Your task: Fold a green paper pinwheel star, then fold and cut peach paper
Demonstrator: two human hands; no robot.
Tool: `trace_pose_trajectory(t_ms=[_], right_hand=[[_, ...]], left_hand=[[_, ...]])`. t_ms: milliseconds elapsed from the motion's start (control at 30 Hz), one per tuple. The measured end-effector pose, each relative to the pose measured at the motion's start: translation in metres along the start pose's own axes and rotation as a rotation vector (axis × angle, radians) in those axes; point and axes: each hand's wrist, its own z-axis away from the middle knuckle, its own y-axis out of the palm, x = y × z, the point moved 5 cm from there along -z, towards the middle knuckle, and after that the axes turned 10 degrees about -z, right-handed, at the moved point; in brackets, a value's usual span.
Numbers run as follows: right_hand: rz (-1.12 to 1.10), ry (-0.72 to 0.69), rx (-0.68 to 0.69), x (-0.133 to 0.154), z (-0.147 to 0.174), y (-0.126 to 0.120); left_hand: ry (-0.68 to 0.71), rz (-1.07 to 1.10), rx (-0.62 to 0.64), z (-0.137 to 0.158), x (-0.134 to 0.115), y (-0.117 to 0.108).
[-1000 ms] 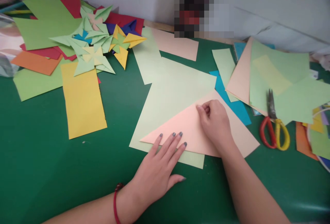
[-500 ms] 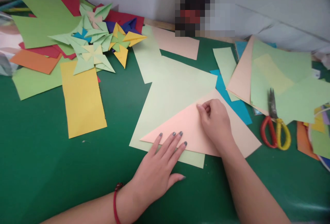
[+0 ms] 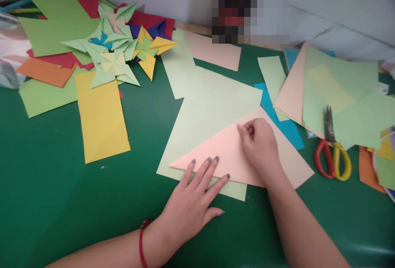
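Note:
A folded pale pink sheet of paper (image 3: pixel 210 152) lies in front of me on top of a pale green sheet (image 3: pixel 212 95). My left hand (image 3: pixel 193 196) rests flat with fingers spread, fingertips on the pink paper's lower left edge. On the upper slanting edge of that paper is my right hand (image 3: pixel 259 142), its fingers curled and thumb tip against the index finger. Whether the paper's edge runs between them is hard to see. Scissors (image 3: pixel 331 152) with one red and one yellow handle lie to the right, apart from both hands.
Folded paper stars (image 3: pixel 114 64) are heaped at the upper left among coloured sheets. A yellow rectangle of paper (image 3: pixel 103 124) lies below them. Green and pink sheets (image 3: pixel 342 78) overlap at the right, near blue paper (image 3: pixel 285 124). A wall (image 3: pixel 333 4) borders the green table (image 3: pixel 61 194).
My left little finger has spread slightly to the right. The right hand stays at the slanting edge. The whole view has shifted slightly.

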Motion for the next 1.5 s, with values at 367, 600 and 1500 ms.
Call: trace_pose_trajectory(t_ms=[367, 600, 1500], right_hand=[[-0.014, -0.022, -0.01, 0.003, -0.001, -0.001], [-0.013, -0.004, -0.01, 0.003, 0.0, -0.001], [-0.025, -0.002, -0.01, 0.001, 0.0, -0.002]], left_hand=[[-0.171, -0.07, -0.279, 0.002, 0.026, -0.026], [-0.476, 0.089, -0.165, -0.002, 0.067, -0.025], [-0.698, 0.137, -0.136, 0.022, 0.077, -0.014]])
